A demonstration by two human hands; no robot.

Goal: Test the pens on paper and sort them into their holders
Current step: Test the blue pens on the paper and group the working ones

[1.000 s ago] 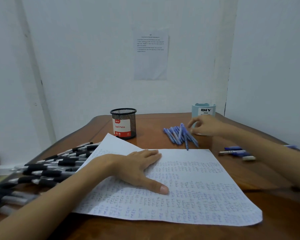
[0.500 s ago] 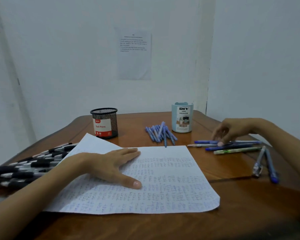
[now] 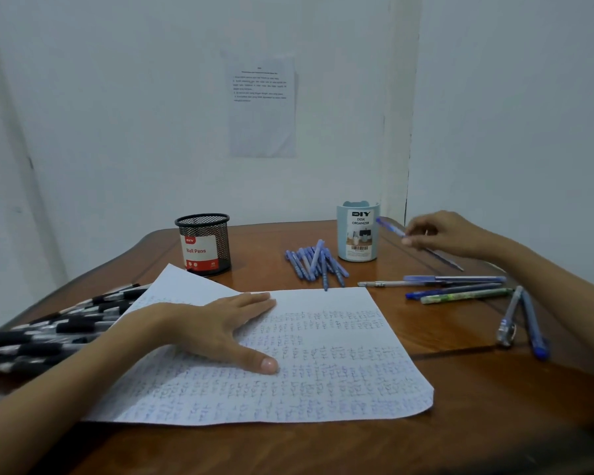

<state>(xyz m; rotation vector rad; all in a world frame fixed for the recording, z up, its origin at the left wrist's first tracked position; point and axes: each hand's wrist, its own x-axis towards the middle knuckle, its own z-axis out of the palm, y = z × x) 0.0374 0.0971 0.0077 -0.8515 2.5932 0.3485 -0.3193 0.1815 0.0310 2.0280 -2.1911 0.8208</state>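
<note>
While the right hand [image 3: 439, 234] pinches a blue pen [image 3: 391, 230], raised just beside the pale blue desk organizer [image 3: 357, 234], the left hand [image 3: 216, 330] lies spread flat on the written-over paper [image 3: 323, 378] — blue pens [image 3: 314, 265] heaped behind it, black pens [image 3: 48, 334] at its left, a black mesh holder [image 3: 204, 243] farther back.

a brown wooden surface [image 3: 426, 447] fills the lower view, glossy, with a curved edge at the far left and a thin dark groove [image 3: 460, 351] running across its right part. behind it stands a pale back wall [image 3: 134, 114], meeting a right wall [image 3: 515, 114] at a corner. a white printed notice [image 3: 262, 104] hangs flat on the back wall, several lines of small text near its top, too small to read. a dark vertical crack [image 3: 407, 186] runs down the corner just above the surface.
</note>
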